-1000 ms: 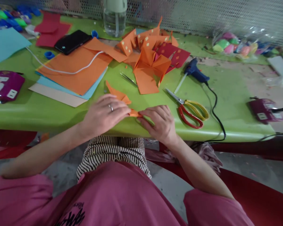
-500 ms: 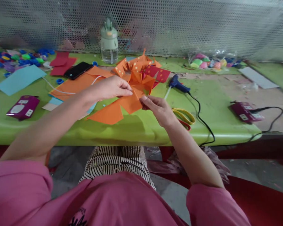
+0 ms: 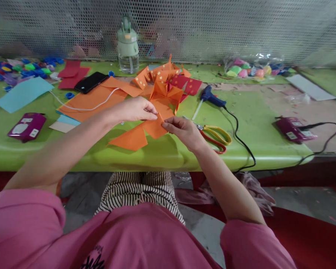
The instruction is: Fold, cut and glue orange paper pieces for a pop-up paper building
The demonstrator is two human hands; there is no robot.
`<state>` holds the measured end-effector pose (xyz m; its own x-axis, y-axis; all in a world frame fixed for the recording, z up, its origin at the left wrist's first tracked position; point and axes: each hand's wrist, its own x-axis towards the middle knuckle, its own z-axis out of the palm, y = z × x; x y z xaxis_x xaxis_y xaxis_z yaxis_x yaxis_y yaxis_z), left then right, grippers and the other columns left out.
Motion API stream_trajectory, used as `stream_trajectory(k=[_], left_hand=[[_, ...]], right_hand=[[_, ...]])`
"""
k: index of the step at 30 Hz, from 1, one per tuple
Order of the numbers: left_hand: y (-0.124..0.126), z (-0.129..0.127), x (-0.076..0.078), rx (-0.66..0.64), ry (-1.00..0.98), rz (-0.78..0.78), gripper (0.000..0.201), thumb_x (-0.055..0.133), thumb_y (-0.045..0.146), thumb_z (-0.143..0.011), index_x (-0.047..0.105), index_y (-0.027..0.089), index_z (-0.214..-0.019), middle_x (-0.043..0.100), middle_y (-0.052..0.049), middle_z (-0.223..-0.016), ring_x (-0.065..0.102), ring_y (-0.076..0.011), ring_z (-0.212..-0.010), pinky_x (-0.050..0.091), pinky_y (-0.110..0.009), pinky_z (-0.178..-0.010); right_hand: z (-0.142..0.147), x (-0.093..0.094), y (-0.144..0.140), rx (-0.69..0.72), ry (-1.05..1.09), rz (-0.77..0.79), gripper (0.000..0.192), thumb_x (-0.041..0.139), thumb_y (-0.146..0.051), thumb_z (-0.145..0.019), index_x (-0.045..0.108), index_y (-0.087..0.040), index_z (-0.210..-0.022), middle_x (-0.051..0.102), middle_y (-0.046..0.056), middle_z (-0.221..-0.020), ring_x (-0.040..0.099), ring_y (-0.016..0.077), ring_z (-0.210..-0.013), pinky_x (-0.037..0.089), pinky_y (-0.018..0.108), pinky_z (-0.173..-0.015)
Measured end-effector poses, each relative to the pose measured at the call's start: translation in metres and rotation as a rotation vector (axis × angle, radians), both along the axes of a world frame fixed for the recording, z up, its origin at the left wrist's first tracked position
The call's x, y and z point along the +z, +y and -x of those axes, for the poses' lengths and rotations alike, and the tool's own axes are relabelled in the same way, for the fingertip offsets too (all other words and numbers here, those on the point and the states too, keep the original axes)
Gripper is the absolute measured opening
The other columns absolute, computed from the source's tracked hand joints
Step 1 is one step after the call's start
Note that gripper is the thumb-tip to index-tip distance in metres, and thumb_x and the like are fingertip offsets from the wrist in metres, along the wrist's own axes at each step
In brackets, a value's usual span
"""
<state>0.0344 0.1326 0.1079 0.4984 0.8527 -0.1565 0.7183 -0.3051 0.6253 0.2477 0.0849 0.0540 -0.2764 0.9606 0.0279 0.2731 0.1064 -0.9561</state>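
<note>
A folded orange paper piece hangs just above the green table near its front edge. My left hand pinches its upper edge from the left with thumb and fingers. My right hand pinches the same top corner from the right. The two sets of fingertips almost meet. Behind the hands lies a pile of folded orange and red paper shapes with small yellow squares.
Yellow-and-red scissors lie right of my right hand. A blue glue gun with black cord sits behind them. Orange sheets, a black phone, a water bottle, two purple boxes and a mesh wall surround.
The hands lifted the orange paper off the table edge and opened it out. Since half a second ago they lowered slightly and the fingertips came closer together on its top corner.
</note>
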Motion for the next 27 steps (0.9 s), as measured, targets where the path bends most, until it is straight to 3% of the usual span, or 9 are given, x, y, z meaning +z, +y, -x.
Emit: stream_trajectory(k=[4,8,15,19,27], left_hand=[[0.000,-0.001,-0.001,-0.003,0.043,0.000,0.028,0.061,0.040,-0.080,0.075,0.018,-0.093,0.069,0.001,-0.076,0.056,-0.0116,-0.066,0.036,-0.024,-0.059],[0.002,-0.001,-0.008,0.004,-0.076,0.069,0.023,0.064,0.035,-0.078,0.074,0.018,-0.091,0.071,-0.001,-0.080,0.061,-0.0118,-0.069,0.043,-0.023,-0.062],[0.009,0.003,-0.028,-0.054,-0.162,0.109,0.019,0.063,0.027,-0.080,0.074,0.019,-0.093,0.074,-0.003,-0.084,0.069,-0.0146,-0.077,0.054,-0.027,-0.070],[0.013,0.005,-0.036,-0.083,-0.219,0.105,0.023,0.064,0.023,-0.078,0.072,0.019,-0.099,0.073,-0.002,-0.080,0.069,-0.0135,-0.071,0.055,-0.026,-0.066],[0.003,0.001,-0.033,-0.006,-0.271,0.146,0.022,0.059,0.034,-0.088,0.070,0.018,-0.098,0.069,-0.003,-0.080,0.065,-0.0119,-0.072,0.055,-0.027,-0.068]], right_hand=[[-0.004,-0.002,-0.002,0.010,0.018,0.032,0.041,0.075,-0.056,-0.075,0.073,-0.018,-0.088,0.065,-0.001,-0.075,0.051,0.0108,-0.068,0.038,0.027,-0.064],[-0.005,-0.006,-0.002,-0.001,0.130,0.085,0.039,0.080,-0.050,-0.071,0.073,-0.019,-0.094,0.072,0.001,-0.088,0.060,0.0125,-0.078,0.047,0.028,-0.075],[0.000,-0.019,-0.002,-0.054,0.196,0.085,0.033,0.083,-0.040,-0.068,0.073,-0.019,-0.092,0.071,0.000,-0.087,0.061,0.0109,-0.077,0.048,0.027,-0.072],[0.003,-0.025,-0.001,-0.070,0.224,0.083,0.034,0.083,-0.035,-0.067,0.072,-0.019,-0.096,0.070,-0.001,-0.085,0.061,0.0104,-0.076,0.049,0.026,-0.072],[0.006,-0.028,-0.004,-0.102,0.159,0.030,0.033,0.078,-0.036,-0.073,0.071,-0.017,-0.099,0.070,0.002,-0.087,0.063,0.0125,-0.078,0.050,0.030,-0.075]])
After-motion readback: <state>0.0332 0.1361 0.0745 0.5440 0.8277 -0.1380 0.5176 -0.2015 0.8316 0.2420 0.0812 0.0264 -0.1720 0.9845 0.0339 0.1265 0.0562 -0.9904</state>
